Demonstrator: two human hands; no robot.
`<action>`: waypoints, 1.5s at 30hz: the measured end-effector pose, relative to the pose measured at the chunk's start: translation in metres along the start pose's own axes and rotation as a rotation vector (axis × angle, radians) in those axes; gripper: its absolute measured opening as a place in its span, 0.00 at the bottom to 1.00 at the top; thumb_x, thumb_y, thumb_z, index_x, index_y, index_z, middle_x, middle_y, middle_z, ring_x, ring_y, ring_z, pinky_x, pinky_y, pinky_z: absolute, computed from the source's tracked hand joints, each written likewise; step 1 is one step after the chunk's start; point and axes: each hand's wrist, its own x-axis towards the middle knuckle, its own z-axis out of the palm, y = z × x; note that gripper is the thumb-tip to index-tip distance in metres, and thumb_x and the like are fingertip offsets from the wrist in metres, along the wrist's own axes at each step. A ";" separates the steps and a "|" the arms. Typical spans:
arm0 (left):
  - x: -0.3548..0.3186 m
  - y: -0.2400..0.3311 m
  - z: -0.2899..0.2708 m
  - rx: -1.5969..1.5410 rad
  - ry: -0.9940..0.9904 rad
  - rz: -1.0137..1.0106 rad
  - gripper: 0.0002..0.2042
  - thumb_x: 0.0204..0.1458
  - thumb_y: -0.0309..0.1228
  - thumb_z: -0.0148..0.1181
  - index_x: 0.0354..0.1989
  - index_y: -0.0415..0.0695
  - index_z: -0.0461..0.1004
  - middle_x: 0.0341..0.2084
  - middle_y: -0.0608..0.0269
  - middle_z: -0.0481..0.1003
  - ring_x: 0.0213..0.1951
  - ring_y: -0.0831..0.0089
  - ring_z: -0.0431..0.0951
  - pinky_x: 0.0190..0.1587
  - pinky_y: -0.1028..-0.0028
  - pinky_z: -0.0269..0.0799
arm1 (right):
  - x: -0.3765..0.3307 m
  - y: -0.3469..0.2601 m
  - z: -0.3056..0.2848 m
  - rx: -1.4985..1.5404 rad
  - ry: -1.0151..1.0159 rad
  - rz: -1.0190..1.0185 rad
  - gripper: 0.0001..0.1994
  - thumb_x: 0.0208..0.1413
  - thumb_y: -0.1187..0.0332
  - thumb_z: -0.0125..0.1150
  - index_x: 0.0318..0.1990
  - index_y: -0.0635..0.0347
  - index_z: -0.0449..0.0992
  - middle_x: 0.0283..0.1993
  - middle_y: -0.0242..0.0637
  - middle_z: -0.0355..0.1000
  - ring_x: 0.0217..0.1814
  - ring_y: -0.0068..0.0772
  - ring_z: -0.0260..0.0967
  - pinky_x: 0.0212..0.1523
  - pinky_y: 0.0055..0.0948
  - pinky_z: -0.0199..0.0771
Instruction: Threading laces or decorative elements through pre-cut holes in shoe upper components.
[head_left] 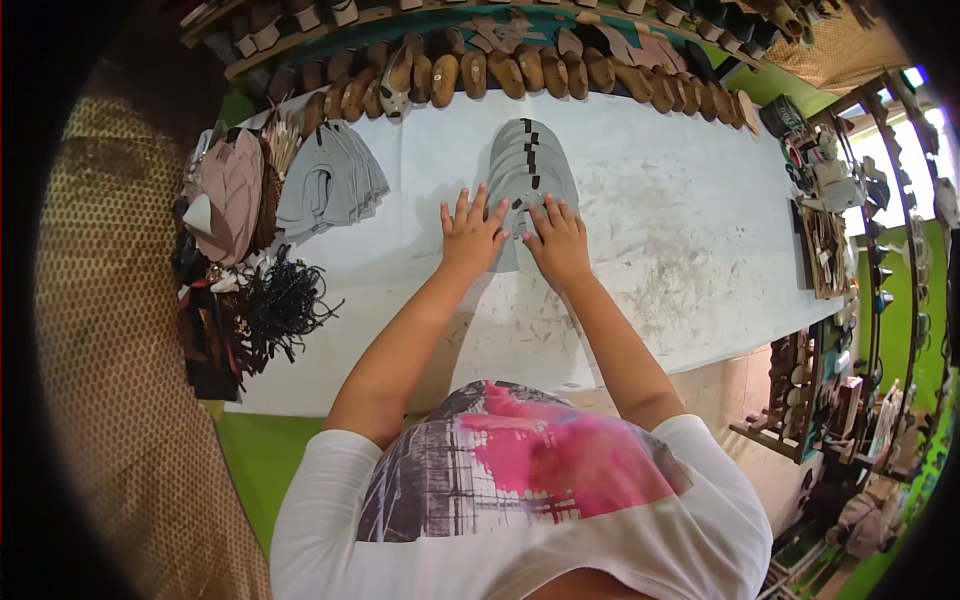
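Both arms reach forward over a white-topped table [640, 210]. A row of overlapping grey shoe-upper pieces [512, 150], each with a small dark tab at its middle, runs away from me. My left hand [473, 235] lies with fingers spread on the left edge of the nearest piece. On its right edge rests my right hand [558, 238], palm down, fingers apart. Between the hands, the nearest piece shows small dark marks. To the left, a fanned stack of similar grey pieces [330, 180] lies on the table.
Wooden shoe lasts [500, 75] line the table's far edge. Pinkish cut pieces [228, 195] and a tangle of black braided strips [285, 305] sit at the left. A brown box [822, 250] stands by the right edge, near shelves of shoes [885, 270]. A patterned curtain [120, 300] hangs at left.
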 end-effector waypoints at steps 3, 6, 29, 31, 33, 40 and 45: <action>-0.006 -0.007 0.003 -0.043 -0.041 -0.076 0.26 0.50 0.44 0.54 0.60 0.63 0.59 0.63 0.52 0.50 0.63 0.52 0.49 0.60 0.43 0.39 | -0.002 -0.008 0.020 -0.095 -0.035 -0.018 0.24 0.53 0.56 0.53 0.57 0.50 0.64 0.65 0.44 0.52 0.67 0.50 0.47 0.62 0.53 0.45; -0.016 -0.022 -0.005 -0.092 -0.021 -0.069 0.26 0.50 0.45 0.53 0.60 0.61 0.59 0.63 0.52 0.49 0.63 0.51 0.49 0.60 0.42 0.37 | -0.003 -0.027 0.015 -0.100 -0.016 0.042 0.24 0.54 0.55 0.51 0.57 0.51 0.64 0.66 0.44 0.51 0.67 0.49 0.46 0.62 0.54 0.45; -0.073 -0.309 -0.129 0.196 0.130 -0.090 0.06 0.39 0.31 0.63 0.28 0.55 0.80 0.52 0.65 0.66 0.61 0.60 0.55 0.60 0.42 0.39 | 0.115 -0.251 0.104 -0.089 -0.032 -0.345 0.12 0.42 0.67 0.61 0.37 0.44 0.77 0.49 0.30 0.67 0.58 0.36 0.58 0.59 0.54 0.51; -0.070 -0.313 -0.130 0.159 0.134 -0.068 0.05 0.39 0.31 0.63 0.26 0.54 0.80 0.51 0.66 0.68 0.61 0.60 0.55 0.60 0.42 0.39 | 0.115 -0.250 0.105 0.037 -0.042 -0.243 0.07 0.41 0.67 0.59 0.30 0.45 0.78 0.47 0.32 0.68 0.60 0.39 0.57 0.60 0.56 0.49; -0.074 -0.320 -0.124 0.045 0.222 -0.036 0.01 0.40 0.31 0.61 0.20 0.52 0.77 0.50 0.65 0.68 0.61 0.60 0.55 0.61 0.44 0.35 | 0.114 -0.259 0.104 0.060 -0.070 -0.197 0.06 0.41 0.66 0.59 0.29 0.45 0.79 0.48 0.32 0.68 0.60 0.39 0.57 0.60 0.56 0.48; -0.071 -0.318 -0.121 0.002 0.295 -0.045 0.02 0.40 0.32 0.61 0.20 0.53 0.78 0.49 0.67 0.69 0.60 0.61 0.56 0.60 0.42 0.35 | 0.122 -0.264 0.110 0.060 -0.113 0.040 0.03 0.36 0.66 0.64 0.22 0.43 0.81 0.48 0.25 0.69 0.57 0.32 0.59 0.59 0.48 0.51; -0.076 -0.319 -0.125 -0.001 0.253 -0.114 0.02 0.39 0.34 0.64 0.23 0.57 0.80 0.47 0.70 0.70 0.58 0.63 0.58 0.60 0.42 0.34 | 0.126 -0.261 0.110 0.012 -0.094 -0.041 0.03 0.35 0.65 0.64 0.21 0.43 0.81 0.46 0.23 0.69 0.57 0.35 0.57 0.57 0.44 0.52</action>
